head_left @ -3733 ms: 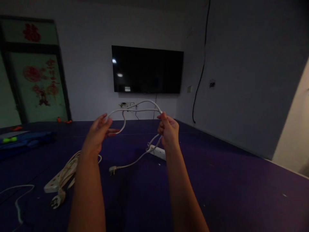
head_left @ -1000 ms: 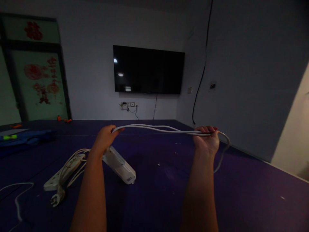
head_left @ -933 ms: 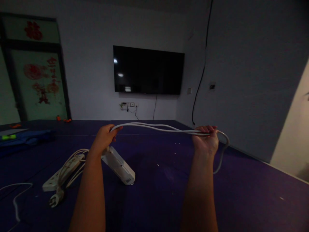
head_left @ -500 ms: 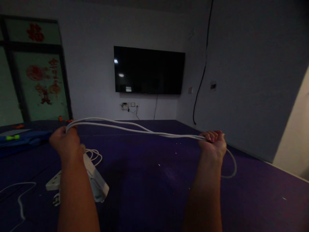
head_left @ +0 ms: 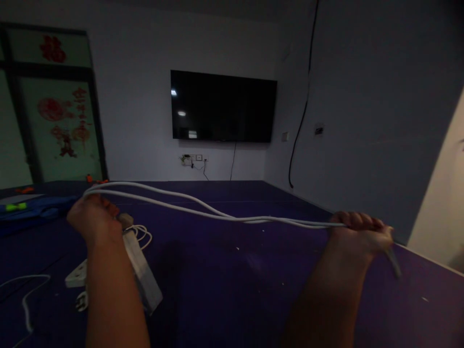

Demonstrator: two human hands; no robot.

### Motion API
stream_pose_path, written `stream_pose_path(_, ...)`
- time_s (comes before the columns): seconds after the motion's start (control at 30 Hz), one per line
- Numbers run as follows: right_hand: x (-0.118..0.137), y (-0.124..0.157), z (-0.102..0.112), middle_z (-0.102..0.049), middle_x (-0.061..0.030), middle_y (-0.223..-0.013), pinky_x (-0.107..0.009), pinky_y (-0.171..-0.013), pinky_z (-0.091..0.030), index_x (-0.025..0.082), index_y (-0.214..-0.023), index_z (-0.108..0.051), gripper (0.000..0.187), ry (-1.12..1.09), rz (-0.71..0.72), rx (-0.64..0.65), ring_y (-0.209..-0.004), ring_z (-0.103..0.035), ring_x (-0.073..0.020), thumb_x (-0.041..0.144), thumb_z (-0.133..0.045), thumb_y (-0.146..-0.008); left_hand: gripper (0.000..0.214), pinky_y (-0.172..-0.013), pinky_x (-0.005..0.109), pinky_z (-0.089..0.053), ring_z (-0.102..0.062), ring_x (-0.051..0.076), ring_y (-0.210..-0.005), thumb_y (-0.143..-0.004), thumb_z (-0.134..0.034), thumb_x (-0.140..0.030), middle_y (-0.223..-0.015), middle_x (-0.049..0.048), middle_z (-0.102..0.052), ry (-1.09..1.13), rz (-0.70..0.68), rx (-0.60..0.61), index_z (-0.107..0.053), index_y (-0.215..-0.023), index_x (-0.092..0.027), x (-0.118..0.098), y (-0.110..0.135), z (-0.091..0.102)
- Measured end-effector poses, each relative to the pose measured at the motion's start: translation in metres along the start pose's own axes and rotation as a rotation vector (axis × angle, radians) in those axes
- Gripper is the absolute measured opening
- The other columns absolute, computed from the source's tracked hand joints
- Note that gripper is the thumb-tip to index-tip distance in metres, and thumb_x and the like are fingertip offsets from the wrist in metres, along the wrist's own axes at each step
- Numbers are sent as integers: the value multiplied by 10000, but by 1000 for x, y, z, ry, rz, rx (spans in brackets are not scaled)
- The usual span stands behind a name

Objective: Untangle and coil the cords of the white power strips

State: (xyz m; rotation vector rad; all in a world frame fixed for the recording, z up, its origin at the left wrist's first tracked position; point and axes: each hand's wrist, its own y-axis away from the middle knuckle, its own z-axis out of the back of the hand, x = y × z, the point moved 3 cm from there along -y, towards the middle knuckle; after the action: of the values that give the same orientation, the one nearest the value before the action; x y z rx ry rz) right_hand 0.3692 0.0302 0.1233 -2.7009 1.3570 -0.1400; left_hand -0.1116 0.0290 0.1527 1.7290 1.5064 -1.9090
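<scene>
A white cable (head_left: pixel 232 219) stretches in two strands, doubled, between my hands above the purple surface. My left hand (head_left: pixel 94 215) is closed round its left end, where the strands bend over the fingers. At the right, my right hand (head_left: pixel 358 234) grips the strands in a fist, and a blurred bit of cable hangs out past the thumb side. Below and behind my left forearm lie a white power strip (head_left: pixel 77 274), a plug (head_left: pixel 81 301) and a white box-like piece (head_left: pixel 143 268), all partly hidden by the arm. A loose coil of white cord (head_left: pixel 142 233) rests beside them.
Another white cord (head_left: pixel 27 304) lies at the lower left. Blue cloth (head_left: pixel 47 208) with a green item (head_left: pixel 16 207) sits at the far left. A television (head_left: pixel 223 106) hangs on the far wall; a black cable (head_left: pixel 299 135) dangles at the right wall.
My right hand has moved right and slightly down, with the cable drawn out longer between my hands. My left hand has shifted a little left.
</scene>
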Motion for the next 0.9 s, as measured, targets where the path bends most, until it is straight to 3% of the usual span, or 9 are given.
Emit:
stream_pose_path(0.1,-5,13,-17,-191,75,-353,-178,-247,-148,196,-489,-384,515,246,70,194,-264,-142,-49,384,-202,-933,225,-439,249,-179,-230,-23,-361,-720,-382,-219,-413,-109,-211,174,71,-251,-275,-538,-141,-2,6,-3)
stream_pose_path(0.23,-24,32,-39,-287,101,-386,-151,-275,-134,166,-563,-488,344,551,144,472,-297,-178,-19,394,-545,-815,327,-390,209,-177,-230,6,-343,-717,-521,-313,-389,-108,-252,210,-10,-224,-324,-505,-163,-6,8,-18)
stream_pose_path(0.3,-44,42,-47,-293,109,-388,-137,-286,-143,146,-588,-535,329,709,92,630,-307,-204,-9,422,-644,-730,349,-367,209,-178,-237,26,-339,-678,-585,-328,-385,-104,-260,212,-70,-185,-326,-499,-177,-8,10,-25)
stream_pose_path(0.47,-106,76,-53,-350,92,-426,-134,-314,-179,125,-695,-626,349,922,-172,959,-337,-267,-12,472,-615,-730,397,-421,218,-208,-251,51,-424,-721,-583,-324,-438,-80,-235,5,-328,-91,-324,-461,-173,-28,23,-40)
stream_pose_path(0.53,-129,95,-54,-469,55,-513,-141,-335,-208,127,-763,-655,335,930,-226,1067,-374,-308,-13,458,-609,-737,424,-452,224,-213,-251,60,-457,-750,-563,-309,-446,-72,-233,-94,-427,-49,-303,-446,-170,-37,30,-45)
stream_pose_path(0.6,-149,114,-55,-583,9,-670,-151,-343,-218,149,-868,-666,342,896,-294,1137,-391,-295,-9,462,-573,-765,440,-463,233,-203,-239,66,-467,-761,-556,-302,-449,-69,-221,-122,-459,-10,-276,-447,-173,-43,36,-50)
stream_pose_path(0.7,-171,141,-55,-609,6,-694,-165,-343,-220,217,-1048,-642,389,834,-391,1213,-387,-266,-24,486,-537,-787,436,-465,241,-198,-233,75,-468,-764,-553,-307,-453,-68,-213,-115,-457,37,-266,-460,-180,-47,42,-55)
stream_pose_path(0.9,-184,160,-57,-654,-37,-956,-185,-376,-287,300,-1194,-556,512,707,-372,1141,-423,-325,-37,557,-550,-751,431,-469,242,-217,-249,82,-452,-776,-535,-336,-446,-64,-224,-161,-484,108,-275,-467,-186,-54,52,-59)
